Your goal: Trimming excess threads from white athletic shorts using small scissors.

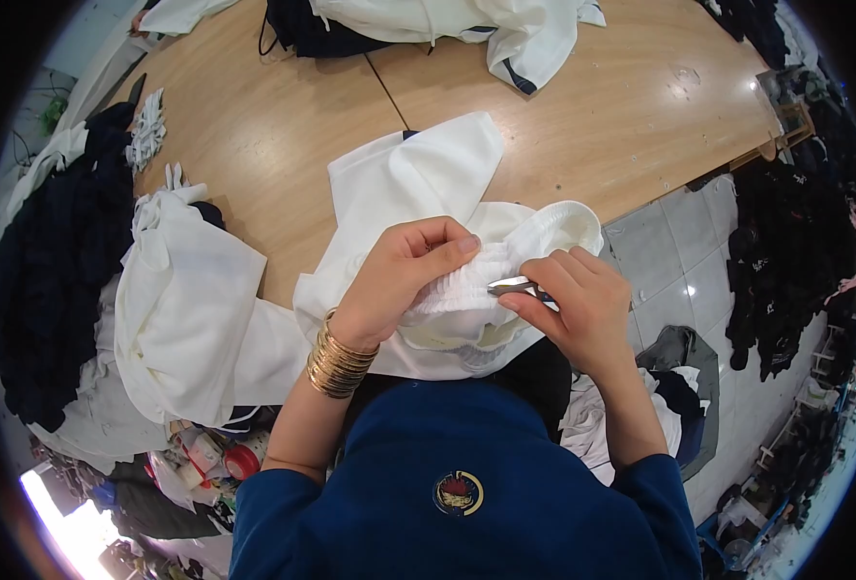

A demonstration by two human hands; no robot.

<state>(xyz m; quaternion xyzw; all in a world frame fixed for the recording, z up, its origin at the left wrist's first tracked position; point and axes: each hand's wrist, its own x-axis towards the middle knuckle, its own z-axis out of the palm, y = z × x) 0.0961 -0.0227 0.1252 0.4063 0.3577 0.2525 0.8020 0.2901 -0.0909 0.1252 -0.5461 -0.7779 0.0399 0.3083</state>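
Observation:
A white garment (413,179) with a gathered elastic waistband (462,280) lies over the table's near edge and my lap. My left hand (404,271) grips the waistband, thumb on top and fingers curled around the cloth. In my right hand (578,300) is a pair of small metal thread snips (513,286), its tips at the gathered elastic. The handle part of the snips is mostly hidden inside my fingers. The far loop of the waistband (582,220) stands up just beyond my right hand.
White garments (191,300) hang over the table (283,145) on the left, beside a dark cloth heap (60,251). More white and navy clothes (534,43) lie at the far edge. On the floor at right are a grey bag of cloth (694,387) and black garments (785,261).

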